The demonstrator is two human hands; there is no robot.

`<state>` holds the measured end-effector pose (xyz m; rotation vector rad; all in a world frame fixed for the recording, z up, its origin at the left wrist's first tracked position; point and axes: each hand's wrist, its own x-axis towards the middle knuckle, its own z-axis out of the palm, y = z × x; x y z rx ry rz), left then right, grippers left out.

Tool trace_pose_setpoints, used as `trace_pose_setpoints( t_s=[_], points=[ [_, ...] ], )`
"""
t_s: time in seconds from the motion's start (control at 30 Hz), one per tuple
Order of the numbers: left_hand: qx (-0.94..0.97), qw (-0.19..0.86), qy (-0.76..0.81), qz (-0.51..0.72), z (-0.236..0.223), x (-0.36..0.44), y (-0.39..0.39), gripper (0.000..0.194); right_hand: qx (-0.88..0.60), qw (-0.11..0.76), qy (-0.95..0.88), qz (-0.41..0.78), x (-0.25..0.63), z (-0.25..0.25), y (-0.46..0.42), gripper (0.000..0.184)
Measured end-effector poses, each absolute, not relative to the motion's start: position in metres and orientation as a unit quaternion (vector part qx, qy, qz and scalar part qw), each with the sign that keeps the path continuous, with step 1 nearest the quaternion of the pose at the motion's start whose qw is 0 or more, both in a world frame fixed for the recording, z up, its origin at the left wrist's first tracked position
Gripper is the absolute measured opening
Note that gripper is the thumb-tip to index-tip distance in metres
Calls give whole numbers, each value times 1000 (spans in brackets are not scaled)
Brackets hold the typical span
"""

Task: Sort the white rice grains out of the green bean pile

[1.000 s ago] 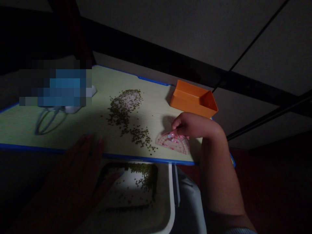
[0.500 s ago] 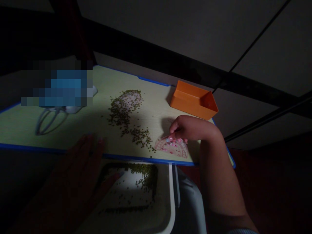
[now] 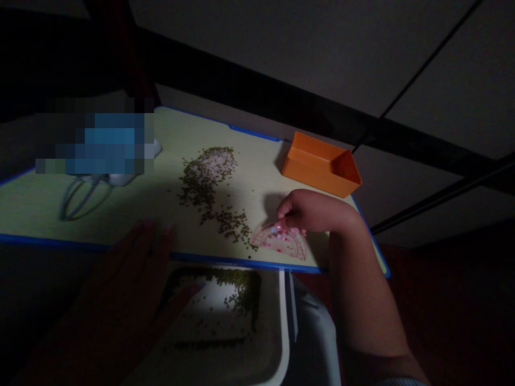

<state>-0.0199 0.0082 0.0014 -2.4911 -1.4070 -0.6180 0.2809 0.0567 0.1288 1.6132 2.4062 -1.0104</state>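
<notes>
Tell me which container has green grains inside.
The white container by the table's near edge: green grains lie inside, while the orange box on the tabletop shows none.

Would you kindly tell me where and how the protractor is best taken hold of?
I'd pinch the protractor by its curved far edge, coming from the right, much as the right hand does. It is a thin half-disc, its straight edge facing the table's near rim and its left corner close to the scattered beans, so that grip should leave both clear.
</notes>
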Motion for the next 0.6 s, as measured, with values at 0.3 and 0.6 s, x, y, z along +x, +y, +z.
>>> trace_pose_setpoints(
  t_s=[0.3, 0.6],
  points=[
    [-848, 109, -470, -220, 2, -20, 9, 80, 505, 49, 796, -329, 279, 131, 55, 25],
    [-845, 113, -475, -219, 2, -19, 8, 80, 502, 44, 803, -317, 275, 129, 55, 22]
  ],
)
